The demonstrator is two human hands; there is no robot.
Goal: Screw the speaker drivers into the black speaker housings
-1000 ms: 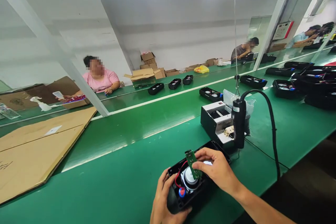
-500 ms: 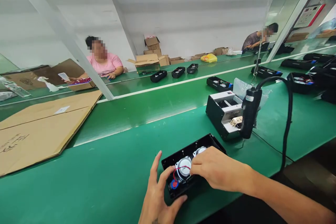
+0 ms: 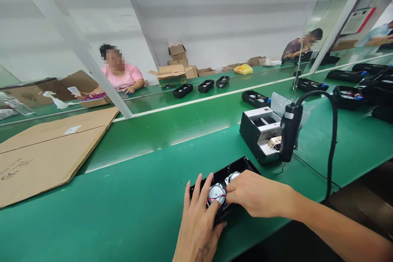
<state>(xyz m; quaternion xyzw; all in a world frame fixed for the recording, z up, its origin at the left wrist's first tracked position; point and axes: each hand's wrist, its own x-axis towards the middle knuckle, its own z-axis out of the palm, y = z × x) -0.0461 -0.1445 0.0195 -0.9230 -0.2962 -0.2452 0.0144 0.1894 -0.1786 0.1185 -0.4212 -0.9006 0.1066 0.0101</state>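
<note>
One head-worn camera, facing forward and down, bench close below, wall farther off

We have a black open-topped housing lying flat and slantwise on the green bench. Inside we see two round silvery speakers, the nearer one crossed by a thin red wire, the farther one partly hidden.

Plastic housing, glossy metal speaker, smooth tabletop
</note>
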